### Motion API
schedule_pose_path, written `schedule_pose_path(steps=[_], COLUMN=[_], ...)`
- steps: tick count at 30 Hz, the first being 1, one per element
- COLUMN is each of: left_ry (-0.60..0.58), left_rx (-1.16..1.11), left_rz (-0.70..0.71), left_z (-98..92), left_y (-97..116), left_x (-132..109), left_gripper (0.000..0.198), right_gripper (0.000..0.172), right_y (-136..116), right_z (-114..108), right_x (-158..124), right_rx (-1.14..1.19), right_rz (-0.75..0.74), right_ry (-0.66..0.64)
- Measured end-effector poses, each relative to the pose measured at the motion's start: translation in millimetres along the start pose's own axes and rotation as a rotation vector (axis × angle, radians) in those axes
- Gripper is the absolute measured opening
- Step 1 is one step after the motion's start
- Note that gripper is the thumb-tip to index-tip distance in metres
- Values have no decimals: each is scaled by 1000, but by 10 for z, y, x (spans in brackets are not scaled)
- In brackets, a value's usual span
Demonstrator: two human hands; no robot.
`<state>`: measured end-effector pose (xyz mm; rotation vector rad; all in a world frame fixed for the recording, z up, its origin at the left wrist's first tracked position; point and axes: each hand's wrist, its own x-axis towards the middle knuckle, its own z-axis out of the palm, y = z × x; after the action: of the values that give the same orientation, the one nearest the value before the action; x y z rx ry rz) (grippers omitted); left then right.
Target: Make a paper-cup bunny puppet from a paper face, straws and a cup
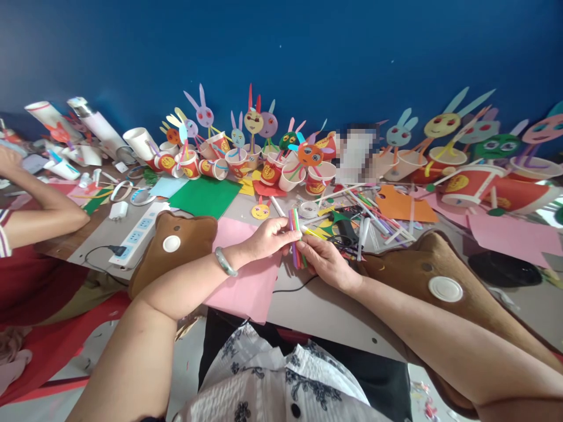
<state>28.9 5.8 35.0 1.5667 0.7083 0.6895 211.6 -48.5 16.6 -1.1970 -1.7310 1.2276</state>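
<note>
A small bundle of thin coloured sticks (295, 223), purple, green, orange and pink, stands nearly upright between my hands above the table. My left hand (269, 237), with a jade-coloured bangle on its wrist, pinches the upper part between thumb and fingers. Lower down, my right hand (325, 261) has its thumb and fingers closed around the same bundle. Beneath my left hand and forearm lies a sheet of pink paper (246, 281). Just beyond the hands are a roll of clear tape (308, 210) and a small orange paper face (260, 210).
Paper cups with rabbit-eared faces (311, 155) line the blue wall. Loose strips and pens (382, 217) lie right of centre. Brown cushions (176, 246) flank my arms. A power strip (138, 234), green paper (206, 196) and another person's arm (39, 193) are on the left.
</note>
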Motion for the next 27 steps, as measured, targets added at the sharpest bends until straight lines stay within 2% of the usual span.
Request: schedule_pose_path(steps=[5,10,16,20,23,27], left_ry=[26,5,-30,-52,-43,-84], left_rx=[65,87,96,14,-64,-115], left_rz=[-35,-67,-121,-181,-218,-208], left_z=[-21,-29,-59,-80,-86,-81], left_y=[34,-2,-80,-54,-31,-43], left_x=[-4,17,55,60,64,67], left_gripper=[30,28,19,21,19,23], right_gripper=[31,21,24,20,29,38], right_y=[89,60,30,86,98,52], right_z=[56,16,-40,-24,-31,-59], right_x=[-23,-41,-20,-5,8,34], right_rx=[4,-161,-322,-182,17,337], right_rz=[-82,-123,-176,-107,-71,37], right_ry=[133,124,110,222,313,315])
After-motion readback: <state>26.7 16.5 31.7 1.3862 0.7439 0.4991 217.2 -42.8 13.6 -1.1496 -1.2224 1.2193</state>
